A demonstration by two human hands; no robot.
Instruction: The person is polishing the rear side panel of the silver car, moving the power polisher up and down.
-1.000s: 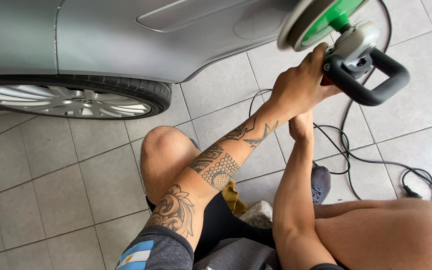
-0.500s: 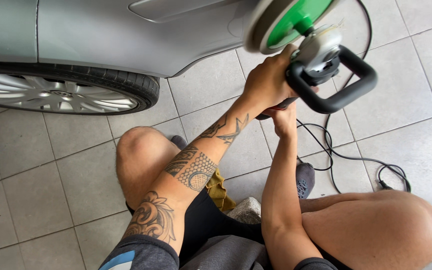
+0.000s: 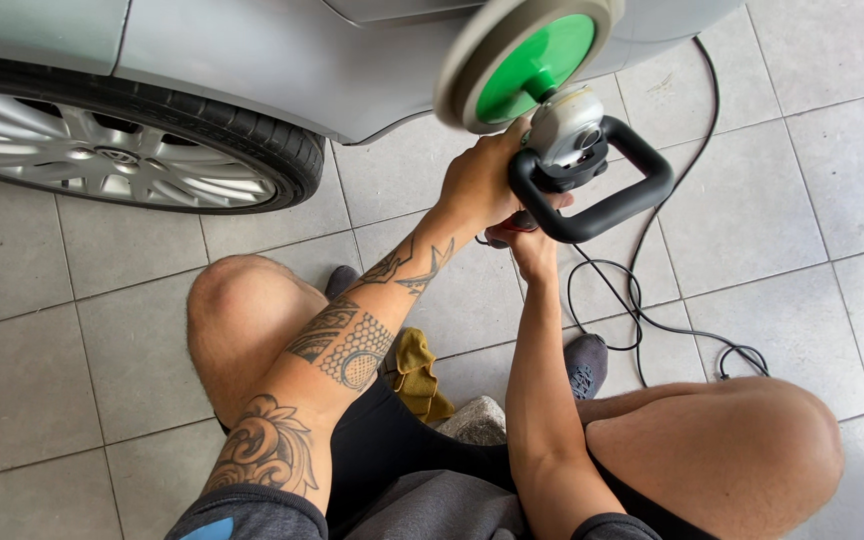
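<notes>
The left hand [image 3: 480, 185] is wrapped around the body of a rotary polisher [image 3: 562, 150], gripping it just behind the grey gear head, with the tattooed forearm running back down toward the knee. The right hand [image 3: 530, 232] sits just below and behind the left, closed on the rear grip of the same machine; only part of its fingers show, so how tightly they close cannot be told. Above and to the right of the left hand, the polisher's round pad [image 3: 524, 60], with its green backing plate, is pressed flat against the lower panel of the silver car [image 3: 272, 55]. The black loop handle [image 3: 607, 180] juts out to the right of both hands, untouched. From under the right hand the black power cord [image 3: 642, 300] trails down and loops over the tiled floor [image 3: 832, 150]. Far to the left of the hands is the car's wheel [image 3: 112, 150]. A yellow cloth [image 3: 417, 375] lies below the left forearm, between the person's legs. Compared with half a second ago, the hands and the polisher sit a little lower in view and farther from the wheel, while the grip on the machine looks the same.
</notes>
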